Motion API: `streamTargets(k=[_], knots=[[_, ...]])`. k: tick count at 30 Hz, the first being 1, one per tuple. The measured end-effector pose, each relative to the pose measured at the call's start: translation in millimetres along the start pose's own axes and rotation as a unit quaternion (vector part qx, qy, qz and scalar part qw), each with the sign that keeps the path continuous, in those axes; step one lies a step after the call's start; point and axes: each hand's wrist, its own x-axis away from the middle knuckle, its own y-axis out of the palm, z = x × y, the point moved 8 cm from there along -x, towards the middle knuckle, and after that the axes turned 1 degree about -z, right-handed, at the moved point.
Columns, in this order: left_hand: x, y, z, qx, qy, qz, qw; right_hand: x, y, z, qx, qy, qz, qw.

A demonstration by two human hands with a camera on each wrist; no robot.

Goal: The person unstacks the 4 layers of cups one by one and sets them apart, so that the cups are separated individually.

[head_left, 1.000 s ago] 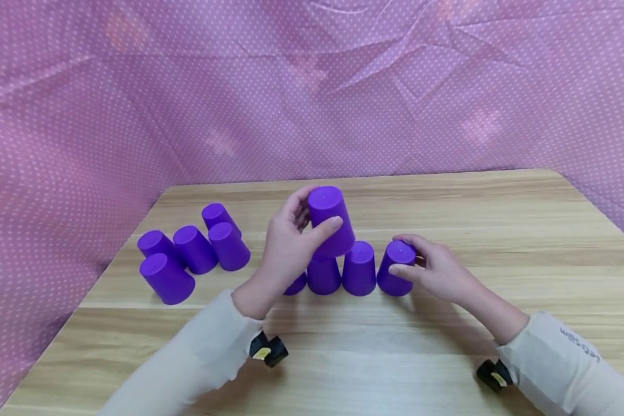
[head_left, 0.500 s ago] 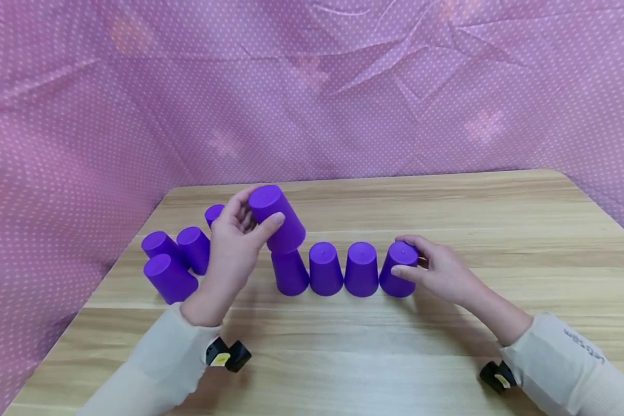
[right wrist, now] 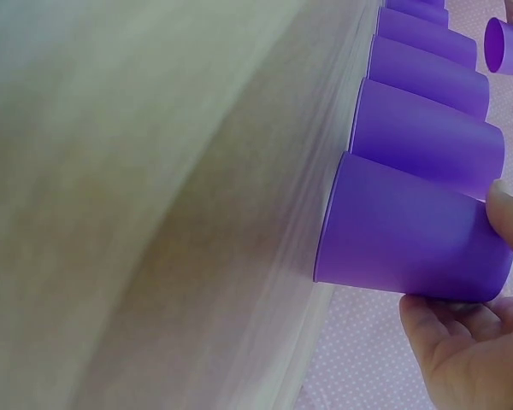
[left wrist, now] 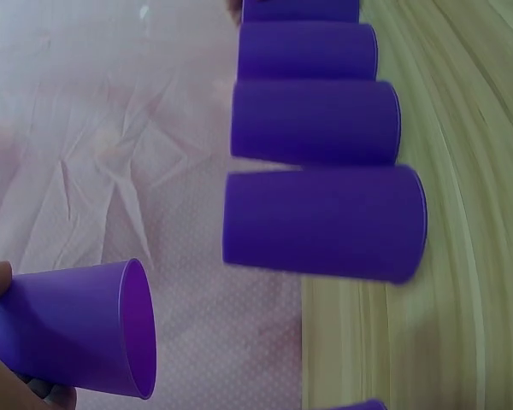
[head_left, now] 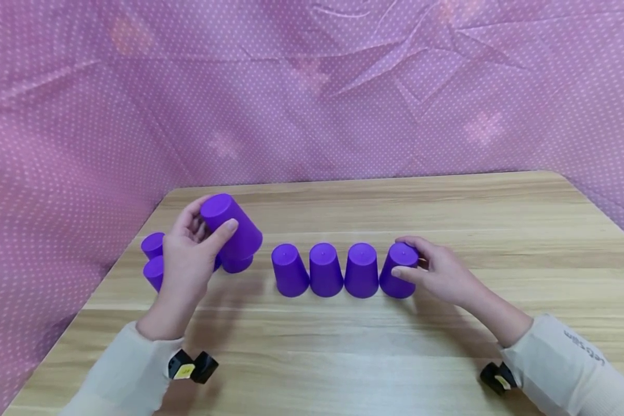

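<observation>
My left hand [head_left: 195,251] grips an upside-down purple cup [head_left: 234,228] in the air, thumb across its front and fingers behind. In the left wrist view this lifted cup [left wrist: 68,329] shows its open rim. Several purple cups stand upside down in a row at mid-table, the leftmost cup [head_left: 290,271] being nearest my left hand. At the row's right end, my right hand [head_left: 444,274] holds the last cup [head_left: 395,283] between thumb and fingers while it stands on the table. The right wrist view shows that cup [right wrist: 415,231] close up.
More upside-down purple cups stand at the left of the wooden table [head_left: 343,358], such as one cup [head_left: 155,271], partly hidden by my left hand. A pink dotted cloth [head_left: 312,86] hangs along the table's back and left side.
My left hand has carried its cup leftward from above the row to above the cups at the left. My right hand has stayed on the end cup.
</observation>
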Motion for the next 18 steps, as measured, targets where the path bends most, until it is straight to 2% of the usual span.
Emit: streamTargets(k=[10,18], knots=[[1.3,-26.5,-18.7,0.030,-0.044,0.028,0.9982,0.6,1,-1,0.004,-0.004,0.002,1.0000],[1.2,-42.3,-38.1,-0.003,-0.079,0.047,0.9958,0.2,1,0,0.007,0.002,0.000,1.0000]])
